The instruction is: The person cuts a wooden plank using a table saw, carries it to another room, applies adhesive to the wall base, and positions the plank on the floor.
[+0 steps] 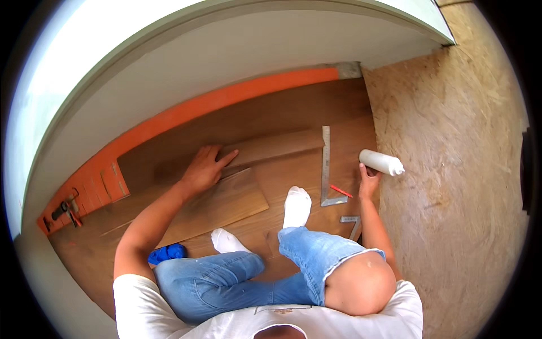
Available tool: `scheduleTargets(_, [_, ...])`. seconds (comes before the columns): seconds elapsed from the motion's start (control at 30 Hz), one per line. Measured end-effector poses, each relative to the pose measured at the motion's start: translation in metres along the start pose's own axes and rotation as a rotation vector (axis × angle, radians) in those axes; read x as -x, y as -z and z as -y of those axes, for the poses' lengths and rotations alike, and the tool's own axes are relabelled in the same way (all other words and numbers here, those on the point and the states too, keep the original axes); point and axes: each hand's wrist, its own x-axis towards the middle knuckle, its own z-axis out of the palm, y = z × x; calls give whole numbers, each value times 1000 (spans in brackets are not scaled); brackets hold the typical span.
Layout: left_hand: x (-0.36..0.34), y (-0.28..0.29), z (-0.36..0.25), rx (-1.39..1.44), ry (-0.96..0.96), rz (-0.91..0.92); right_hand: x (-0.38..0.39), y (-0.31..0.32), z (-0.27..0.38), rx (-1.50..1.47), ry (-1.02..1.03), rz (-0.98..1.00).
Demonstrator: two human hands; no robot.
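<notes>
My left hand (203, 171) lies with its fingers spread on a narrow brown floor plank (279, 148), slightly blurred, on the wood-look flooring. A shorter plank piece (240, 198) rests just below that hand. On the right, my right hand (369, 183) is closed around the lower side of a white squeeze bottle (381, 163) with its nozzle pointing right; some fingers are hidden by the bottle. Between my hands lie a metal framing square (326, 166) and a red pencil (341, 191). A second, smaller metal square (350, 220) is beside my right forearm.
An orange underlay strip (226, 93) runs along the pale wall (254, 53). A black-and-red tool, perhaps a clamp (68, 212), sits at far left. A blue bundle (167, 253) lies by my leg. Bare particle-board floor (451, 198) borders the planks on the right.
</notes>
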Motion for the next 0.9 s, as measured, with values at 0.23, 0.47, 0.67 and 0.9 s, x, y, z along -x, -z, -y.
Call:
scheduleTargets(0.23, [9,-19,10,-64,-43,-37,-29,-25,81,382,98,232])
scheduleTargets(0.47, [7,-36,11,-66,-54,-100,-28,-38,209,473,388,762])
scheduleTargets(0.67, [6,-32,5,4,9,-23,-29,-50,327,385,531,867])
scheduleTargets(0.9, [11,-39,7,-67,-11,-55,-22,-48,410,-503,573,796])
